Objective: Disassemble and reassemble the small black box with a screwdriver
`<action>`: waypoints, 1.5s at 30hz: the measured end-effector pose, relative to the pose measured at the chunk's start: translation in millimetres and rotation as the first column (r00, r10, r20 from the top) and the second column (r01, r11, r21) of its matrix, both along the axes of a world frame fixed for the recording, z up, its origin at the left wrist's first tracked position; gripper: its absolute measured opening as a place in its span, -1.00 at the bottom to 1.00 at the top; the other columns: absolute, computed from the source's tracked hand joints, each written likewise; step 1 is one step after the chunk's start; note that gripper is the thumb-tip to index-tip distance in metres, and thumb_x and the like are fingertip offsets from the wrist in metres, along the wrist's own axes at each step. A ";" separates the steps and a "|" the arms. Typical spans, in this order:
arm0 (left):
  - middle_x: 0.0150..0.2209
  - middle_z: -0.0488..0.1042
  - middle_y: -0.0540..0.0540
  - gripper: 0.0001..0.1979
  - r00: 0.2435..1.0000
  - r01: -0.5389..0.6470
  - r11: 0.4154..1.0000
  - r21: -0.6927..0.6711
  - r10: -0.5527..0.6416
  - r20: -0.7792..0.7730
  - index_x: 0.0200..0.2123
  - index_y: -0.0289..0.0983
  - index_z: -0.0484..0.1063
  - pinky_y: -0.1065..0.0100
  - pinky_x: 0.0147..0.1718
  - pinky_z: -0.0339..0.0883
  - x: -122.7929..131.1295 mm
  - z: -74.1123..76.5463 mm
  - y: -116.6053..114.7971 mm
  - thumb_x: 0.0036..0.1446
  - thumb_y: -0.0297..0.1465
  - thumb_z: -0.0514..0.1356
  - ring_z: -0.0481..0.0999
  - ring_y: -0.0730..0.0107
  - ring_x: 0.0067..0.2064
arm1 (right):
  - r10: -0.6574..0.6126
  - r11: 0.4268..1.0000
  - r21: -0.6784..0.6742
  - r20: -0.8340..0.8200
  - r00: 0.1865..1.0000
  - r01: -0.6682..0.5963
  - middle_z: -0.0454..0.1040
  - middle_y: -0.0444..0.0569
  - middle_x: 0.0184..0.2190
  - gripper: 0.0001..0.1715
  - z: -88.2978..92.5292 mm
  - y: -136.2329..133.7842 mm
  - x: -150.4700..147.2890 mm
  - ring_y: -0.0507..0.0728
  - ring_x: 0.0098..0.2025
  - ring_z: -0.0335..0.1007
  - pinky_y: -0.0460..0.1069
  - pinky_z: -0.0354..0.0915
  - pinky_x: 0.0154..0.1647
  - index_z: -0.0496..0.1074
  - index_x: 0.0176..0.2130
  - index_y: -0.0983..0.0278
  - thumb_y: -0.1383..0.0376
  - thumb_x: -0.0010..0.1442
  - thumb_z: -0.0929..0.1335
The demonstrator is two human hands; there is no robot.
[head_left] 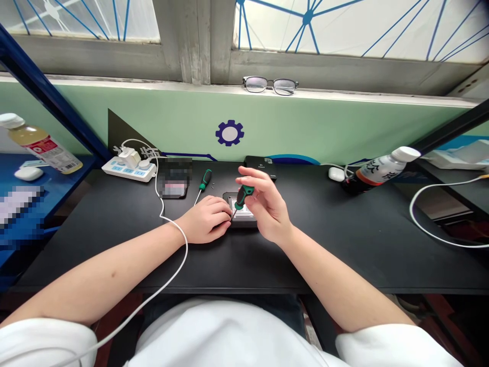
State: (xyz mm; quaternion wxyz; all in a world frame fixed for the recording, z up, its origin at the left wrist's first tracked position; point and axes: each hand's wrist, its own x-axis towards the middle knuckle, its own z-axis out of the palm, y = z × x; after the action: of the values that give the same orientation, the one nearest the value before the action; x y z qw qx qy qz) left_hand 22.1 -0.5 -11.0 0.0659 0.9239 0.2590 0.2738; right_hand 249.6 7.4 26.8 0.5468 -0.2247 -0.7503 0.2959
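Note:
A hard drive with a white label sits in a black enclosure [244,223] in the middle of the desk. My right hand [272,209] is closed round the handle of a green and black screwdriver [240,200]. Its shaft slants down to the enclosure's near left corner. Against the left side of the enclosure rests my left hand [206,220], fingers curled together and fingertips at that corner, close to the screwdriver tip. Left of the enclosure lies a second green and black screwdriver [205,180], with tiny screws [213,185] beside it.
A black box [260,164] lies behind the enclosure. To the left are a power strip [132,168] and a phone-like dark item [174,178]; a white cable [186,250] crosses over my left forearm. On the right are a bottle [380,171] and white earbud case [336,174].

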 end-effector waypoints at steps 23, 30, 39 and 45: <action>-0.09 0.67 -0.18 -0.82 0.996 0.094 0.996 0.007 -0.094 0.012 -0.08 -0.18 0.62 0.04 0.11 0.53 -0.4 1.1 0.4 0.33 -0.45 0.22 0.64 0.09 0.06 | -0.117 0.983 0.144 0.011 0.993 0.114 0.46 0.07 0.13 -0.63 2.8 2.1 4.6 0.20 0.04 0.56 0.22 0.61 0.00 0.57 0.13 0.01 0.28 0.53 0.26; -0.10 0.67 -0.18 -0.82 0.995 0.093 0.995 0.046 -0.094 0.027 -0.10 -0.19 0.61 0.06 0.07 0.53 -0.6 0.3 0.3 0.35 -0.47 0.20 0.64 0.11 0.03 | -0.054 0.989 0.133 -0.068 0.996 0.063 0.53 0.05 0.03 -0.75 1.7 4.0 1.9 0.19 0.02 0.55 0.12 0.59 -0.12 0.53 0.09 0.06 0.30 0.45 0.39; -0.11 0.67 -0.17 -0.84 0.998 0.020 0.999 0.047 -0.023 0.051 -0.15 -0.18 0.58 0.08 0.06 0.53 -0.3 -0.5 0.5 0.36 -0.48 0.18 0.64 0.14 0.03 | -0.007 0.995 -0.098 -0.144 0.989 -0.007 0.64 0.05 0.16 -0.48 -4.9 0.4 -3.1 0.17 0.01 0.72 0.22 0.66 0.11 0.32 0.12 0.08 0.23 0.31 0.56; -0.14 0.65 -0.17 -0.84 0.989 -0.116 0.993 0.022 0.114 0.091 -0.20 -0.20 0.54 0.07 0.01 0.51 1.3 -1.3 2.0 0.41 -0.45 0.15 0.61 0.15 -0.03 | -0.027 0.997 -0.082 -0.163 0.986 0.014 0.65 0.04 0.17 -0.48 -2.4 0.5 -2.8 0.17 0.02 0.72 0.19 0.67 0.10 0.33 0.16 0.06 0.25 0.33 0.55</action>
State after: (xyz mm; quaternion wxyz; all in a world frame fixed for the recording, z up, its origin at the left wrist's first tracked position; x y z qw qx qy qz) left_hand 23.5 1.5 -12.3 0.0490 0.8950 0.3049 0.3219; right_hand 246.8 7.9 24.3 0.6002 -0.2292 -0.6877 0.3380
